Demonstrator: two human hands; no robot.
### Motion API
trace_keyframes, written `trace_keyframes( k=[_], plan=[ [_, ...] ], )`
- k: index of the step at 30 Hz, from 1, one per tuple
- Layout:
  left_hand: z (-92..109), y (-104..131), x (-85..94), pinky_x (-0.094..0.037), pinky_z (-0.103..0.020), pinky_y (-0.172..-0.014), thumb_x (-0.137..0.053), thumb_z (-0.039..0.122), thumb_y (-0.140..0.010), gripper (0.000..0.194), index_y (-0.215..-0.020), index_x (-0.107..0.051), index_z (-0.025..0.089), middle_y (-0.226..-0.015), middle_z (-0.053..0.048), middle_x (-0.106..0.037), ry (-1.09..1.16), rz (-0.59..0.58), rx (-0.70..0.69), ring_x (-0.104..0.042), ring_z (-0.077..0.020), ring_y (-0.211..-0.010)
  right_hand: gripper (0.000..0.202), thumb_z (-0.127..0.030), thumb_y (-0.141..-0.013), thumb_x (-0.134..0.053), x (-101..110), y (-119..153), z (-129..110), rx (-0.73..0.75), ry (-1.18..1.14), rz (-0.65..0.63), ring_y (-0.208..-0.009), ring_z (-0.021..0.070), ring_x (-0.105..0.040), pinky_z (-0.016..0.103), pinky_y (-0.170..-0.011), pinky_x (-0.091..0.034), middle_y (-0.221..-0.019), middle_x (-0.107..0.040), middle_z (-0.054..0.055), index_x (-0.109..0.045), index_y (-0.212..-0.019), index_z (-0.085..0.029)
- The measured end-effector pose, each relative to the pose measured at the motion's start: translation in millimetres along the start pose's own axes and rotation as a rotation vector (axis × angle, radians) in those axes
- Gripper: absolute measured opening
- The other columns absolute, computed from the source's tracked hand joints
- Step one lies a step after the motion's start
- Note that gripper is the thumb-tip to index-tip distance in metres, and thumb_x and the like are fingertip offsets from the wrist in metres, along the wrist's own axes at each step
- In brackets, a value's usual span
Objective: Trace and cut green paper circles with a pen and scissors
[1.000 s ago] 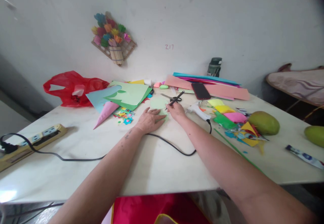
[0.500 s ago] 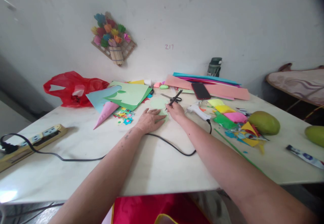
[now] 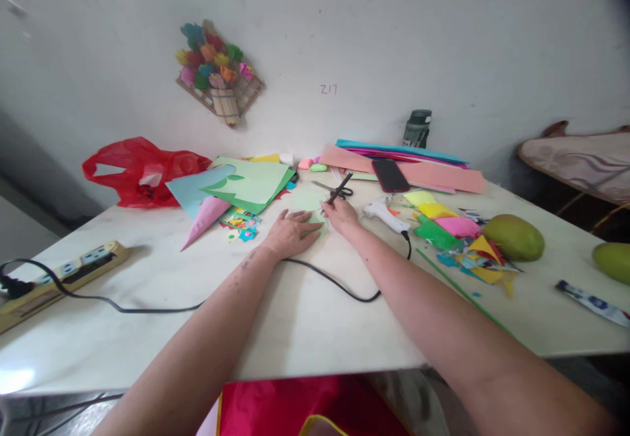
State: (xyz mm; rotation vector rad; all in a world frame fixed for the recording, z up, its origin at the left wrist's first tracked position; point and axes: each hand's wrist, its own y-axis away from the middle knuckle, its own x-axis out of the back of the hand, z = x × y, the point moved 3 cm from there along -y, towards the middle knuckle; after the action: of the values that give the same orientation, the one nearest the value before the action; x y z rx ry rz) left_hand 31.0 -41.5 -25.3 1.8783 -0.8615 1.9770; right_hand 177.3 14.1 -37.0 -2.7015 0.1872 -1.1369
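My left hand (image 3: pixel 291 234) lies flat with fingers stretched out, pressing a pale green paper piece (image 3: pixel 322 227) to the table. In my right hand (image 3: pixel 341 217) is a black pen (image 3: pixel 339 190), its tip down at the edge of that paper. Just beyond my fingers lies another pale green paper piece (image 3: pixel 306 199), rounded in outline. Black-handled scissors (image 3: pixel 344 192) rest behind my right hand, partly covered by the pen. A white glue gun (image 3: pixel 386 215) lies to the right, its black cord running under my forearms.
Green paper sheets (image 3: pixel 260 180), a pink paper cone (image 3: pixel 205 219) and a red plastic bag (image 3: pixel 142 173) lie left. Right are a phone (image 3: pixel 390 176), colourful clay packs (image 3: pixel 438 211), paper scraps (image 3: pixel 485 262) and a green mango (image 3: pixel 514 237). A power strip (image 3: pixel 69 278) sits at the left edge.
Almost nothing differs. The pen's upper end has shifted very slightly left, and the whole view has tilted a little. Both hands stay in place.
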Motion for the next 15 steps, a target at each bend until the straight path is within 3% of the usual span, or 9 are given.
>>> trace_keyframes(
  k=[7, 15],
  plan=[
    [-0.9, 0.0, -0.8, -0.024, -0.048, -0.102, -0.036, 0.045, -0.088, 0.039, -0.118, -0.056, 0.033, -0.133, -0.005, -0.047, 0.0, 0.022, -0.008, -0.042, -0.0229, -0.122, 0.026, -0.041, -0.084, -0.043, 0.1, -0.2, 0.5, -0.016, 0.006, -0.002, -0.077, 0.0155, -0.063, 0.025, -0.071, -0.042, -0.075, -0.068, 0.001, -0.059, -0.09, -0.02],
    [-2.5, -1.7, -4.0, -0.032, -0.038, -0.1, -0.041, 0.042, -0.086, 0.037, -0.115, -0.06, 0.028, -0.128, -0.007, -0.052, 0.015, 0.086, -0.056, -0.046, -0.0217, -0.118, 0.025, -0.04, -0.085, -0.043, -0.5, -0.2, 0.4, -0.013, 0.012, -0.003, -0.078, 0.0158, -0.063, 0.025, -0.071, -0.042, -0.074, -0.068, 0.002, -0.059, -0.09, -0.02]
  ],
)
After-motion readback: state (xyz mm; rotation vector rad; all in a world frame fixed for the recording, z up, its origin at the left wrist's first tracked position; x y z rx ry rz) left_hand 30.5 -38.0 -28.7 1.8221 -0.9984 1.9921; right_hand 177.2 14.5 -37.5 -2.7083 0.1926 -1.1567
